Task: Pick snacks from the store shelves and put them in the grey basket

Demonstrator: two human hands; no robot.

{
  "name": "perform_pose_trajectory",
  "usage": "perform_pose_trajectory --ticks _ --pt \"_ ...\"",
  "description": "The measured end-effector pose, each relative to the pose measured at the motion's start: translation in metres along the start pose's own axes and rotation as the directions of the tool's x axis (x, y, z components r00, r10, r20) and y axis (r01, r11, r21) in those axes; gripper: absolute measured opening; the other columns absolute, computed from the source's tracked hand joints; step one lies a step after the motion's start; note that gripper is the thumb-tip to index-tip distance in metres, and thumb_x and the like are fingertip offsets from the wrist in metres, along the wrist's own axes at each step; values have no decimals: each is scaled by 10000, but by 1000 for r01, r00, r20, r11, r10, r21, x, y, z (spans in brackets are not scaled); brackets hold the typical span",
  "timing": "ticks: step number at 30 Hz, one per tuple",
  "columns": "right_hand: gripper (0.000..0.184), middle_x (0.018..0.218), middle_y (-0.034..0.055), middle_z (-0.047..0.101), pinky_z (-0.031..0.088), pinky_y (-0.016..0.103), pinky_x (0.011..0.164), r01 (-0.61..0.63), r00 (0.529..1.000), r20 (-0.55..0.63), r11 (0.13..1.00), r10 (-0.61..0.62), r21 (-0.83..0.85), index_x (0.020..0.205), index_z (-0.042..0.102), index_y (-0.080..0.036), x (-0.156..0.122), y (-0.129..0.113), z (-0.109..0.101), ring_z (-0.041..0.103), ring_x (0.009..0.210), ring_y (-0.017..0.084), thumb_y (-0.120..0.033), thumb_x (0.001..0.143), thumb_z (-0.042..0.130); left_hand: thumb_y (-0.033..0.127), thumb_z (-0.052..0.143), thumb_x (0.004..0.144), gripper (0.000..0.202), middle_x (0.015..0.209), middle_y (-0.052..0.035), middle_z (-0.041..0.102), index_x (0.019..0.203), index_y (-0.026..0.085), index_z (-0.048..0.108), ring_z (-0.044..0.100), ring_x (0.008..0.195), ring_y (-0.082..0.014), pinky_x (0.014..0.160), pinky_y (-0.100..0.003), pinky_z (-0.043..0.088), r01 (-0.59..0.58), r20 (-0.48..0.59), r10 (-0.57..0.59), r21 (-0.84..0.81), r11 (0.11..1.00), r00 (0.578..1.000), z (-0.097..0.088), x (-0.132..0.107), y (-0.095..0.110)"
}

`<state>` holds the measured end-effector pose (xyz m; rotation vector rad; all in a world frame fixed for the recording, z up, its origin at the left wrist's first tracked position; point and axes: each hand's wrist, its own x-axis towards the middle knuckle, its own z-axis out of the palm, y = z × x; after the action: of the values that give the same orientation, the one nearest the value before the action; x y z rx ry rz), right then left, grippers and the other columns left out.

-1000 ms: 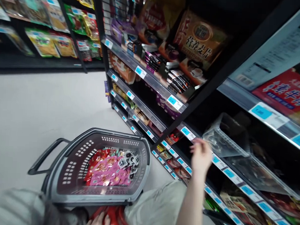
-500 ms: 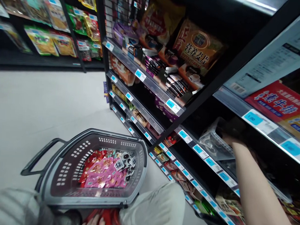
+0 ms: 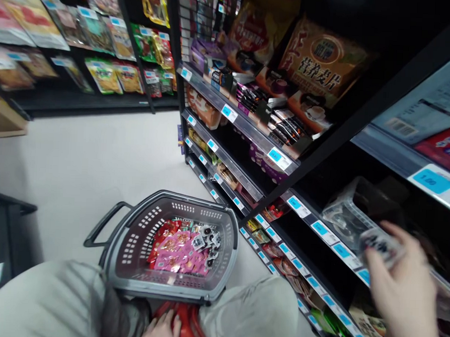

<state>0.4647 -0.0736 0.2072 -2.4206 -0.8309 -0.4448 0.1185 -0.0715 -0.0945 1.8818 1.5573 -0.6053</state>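
Between thumb and fingers, my right hand [image 3: 404, 280] holds a small white-and-black packet [image 3: 380, 246] in front of the shelf. Just behind it, a clear plastic bin [image 3: 344, 218] stands on the shelf with small packets inside, partly in shadow. My left hand [image 3: 162, 330] is at the bottom edge, its fingers curled over a red bag [image 3: 190, 326] between my knees. A grey shopping basket [image 3: 126, 281] rests in front of me, holding pink packets [image 3: 184, 253], red packets [image 3: 162, 240] and small white-and-black packets [image 3: 209, 240].
Shelves with price tags [image 3: 279, 158] run along the right, carrying a cereal bag [image 3: 322, 63] and coffee sticks [image 3: 286, 125]. Hanging snack bags [image 3: 104, 76] line the back left. A cardboard box [image 3: 5, 116] and a dark stand [image 3: 9, 238] are at the left edge.
My right hand has come out of the clear bin toward me, now with a small packet in its fingers. The view has shifted left; my left hand remains on the red bag.
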Motion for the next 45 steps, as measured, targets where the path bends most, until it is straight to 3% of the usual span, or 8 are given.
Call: perform_pose_trajectory --ticks 2,5,8,11,22,29,35,45 --pt "413 956 113 589 411 407 618 -338 918 366 782 152 524 1001 554 -282 -46 0 18 579 789 270 -273 588 560 294 243 836 452 1186 -49 558 1152 147 530 500 1090 -226 956 -325 347 10 -13 -9 12 1000 1000 1 0 0" --pt "381 1042 110 576 424 388 590 -815 568 823 125 -14 565 940 535 -244 -90 -6 64 577 783 263 -341 572 534 293 236 841 456 1195 -52 551 1156 144 530 495 1098 -227 957 -323 345 9 -36 -8 19 1000 999 4 0 -1" --pt "308 1026 96 583 409 336 562 -890 422 887 -268 -185 368 870 536 -224 -109 -23 113 561 745 216 -438 656 484 291 238 841 455 1191 -58 554 1150 134 533 496 1095 -223 960 -323 343 10 -49 -10 -1 1000 999 5 0 -1" --pt "445 885 86 604 412 325 564 -878 373 898 -402 -233 260 827 546 -205 -120 -38 148 552 723 201 -610 720 395 292 239 835 448 1156 -54 578 1115 143 556 506 1072 -227 932 -326 363 3 -82 -6 -32 999 997 5 -1 -1" --pt "324 976 53 627 447 345 760 -935 305 889 -286 -341 211 840 623 -200 -158 -16 191 558 937 200 -182 534 518 306 217 844 455 1144 -66 580 1114 152 549 496 1067 -229 922 -329 360 -18 -137 7 -85 996 991 16 4 -7" --pt "437 893 17 631 458 299 738 -906 424 858 -137 -289 401 952 587 -235 -159 -13 194 574 840 163 -84 543 616 306 235 840 442 1125 -58 590 1100 155 558 492 1063 -243 908 -342 367 -10 -163 -5 -93 996 987 20 5 -7" --pt "330 739 -15 585 329 148 397 -868 484 826 -37 -288 495 891 570 -224 -164 -20 194 446 472 48 -278 592 699 302 223 846 438 1104 -65 598 1075 160 567 513 1031 -233 888 -344 383 -22 -190 3 -99 995 982 22 7 -7" --pt "428 763 41 609 416 318 668 -313 847 531 811 2 495 841 550 -150 -174 -36 205 541 692 189 -432 551 692 303 228 848 429 1107 -62 593 1072 159 565 491 1051 -229 908 -336 359 -1 -161 -14 -93 996 987 22 6 -8"
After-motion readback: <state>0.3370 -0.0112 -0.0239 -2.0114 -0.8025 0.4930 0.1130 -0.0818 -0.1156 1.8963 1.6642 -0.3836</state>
